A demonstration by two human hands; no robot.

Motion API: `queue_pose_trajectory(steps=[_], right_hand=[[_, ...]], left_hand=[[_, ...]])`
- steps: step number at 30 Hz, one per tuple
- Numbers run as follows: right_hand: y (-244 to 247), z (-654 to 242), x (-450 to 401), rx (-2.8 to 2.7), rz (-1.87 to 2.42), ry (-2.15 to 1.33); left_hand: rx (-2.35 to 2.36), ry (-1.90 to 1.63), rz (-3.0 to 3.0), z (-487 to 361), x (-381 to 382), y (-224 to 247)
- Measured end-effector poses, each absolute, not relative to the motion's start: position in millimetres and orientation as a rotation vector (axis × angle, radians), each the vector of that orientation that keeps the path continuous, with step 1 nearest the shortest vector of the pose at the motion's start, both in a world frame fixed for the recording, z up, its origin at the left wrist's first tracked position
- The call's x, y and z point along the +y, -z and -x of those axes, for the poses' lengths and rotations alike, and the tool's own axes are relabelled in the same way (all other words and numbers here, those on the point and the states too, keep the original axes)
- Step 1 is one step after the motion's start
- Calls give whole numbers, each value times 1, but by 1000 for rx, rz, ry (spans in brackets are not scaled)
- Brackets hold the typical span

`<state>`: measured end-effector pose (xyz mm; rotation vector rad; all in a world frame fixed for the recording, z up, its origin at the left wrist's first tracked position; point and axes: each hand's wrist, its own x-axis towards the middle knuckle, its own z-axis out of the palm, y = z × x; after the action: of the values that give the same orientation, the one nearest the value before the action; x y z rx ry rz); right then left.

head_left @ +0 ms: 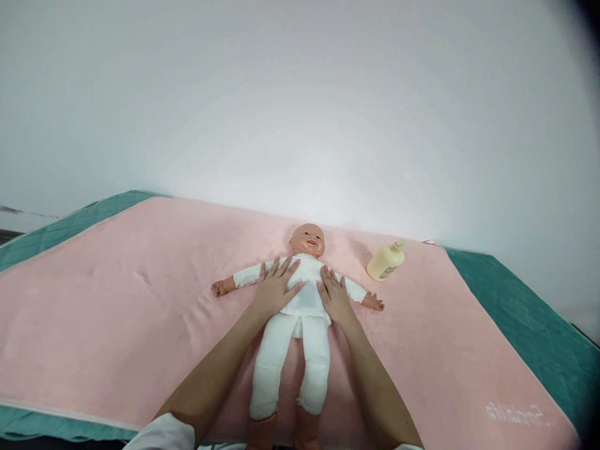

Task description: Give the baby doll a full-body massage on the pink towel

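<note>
A baby doll (304, 284) in a white cloth top and leggings lies on its back, head toward the wall and arms stretched out sideways. My left hand (276, 289) rests flat on the left side of its chest, fingers spread toward the shoulder. On the other side of the chest lies my right hand (335, 297), also flat, with its fingers pointing up toward the other shoulder. Neither hand grips anything. Between the hands the front of the white top shows. My forearms run along both sides of the doll's legs, and its feet are cut off by the lower edge.
A pale yellow pump bottle (386, 260) stands to the right of the doll's head. Beneath everything is a pink blanket (140, 300) over a green cover (525, 306). A plain white wall (300, 112) rises right behind the far edge.
</note>
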<state>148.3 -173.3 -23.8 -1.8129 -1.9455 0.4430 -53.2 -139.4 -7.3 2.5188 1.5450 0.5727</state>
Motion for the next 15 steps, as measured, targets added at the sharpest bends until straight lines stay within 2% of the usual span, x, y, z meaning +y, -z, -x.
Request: queue_pose_trajectory(steps=[8,15], right_hand=[[25,-153,-173,-1914,1719,-458],[5,-164,-183,-1897,1232,-646]], left_hand=[[1700,-609,-2489,54,-143,10],[1739,-616,-2444,54,-143,9]])
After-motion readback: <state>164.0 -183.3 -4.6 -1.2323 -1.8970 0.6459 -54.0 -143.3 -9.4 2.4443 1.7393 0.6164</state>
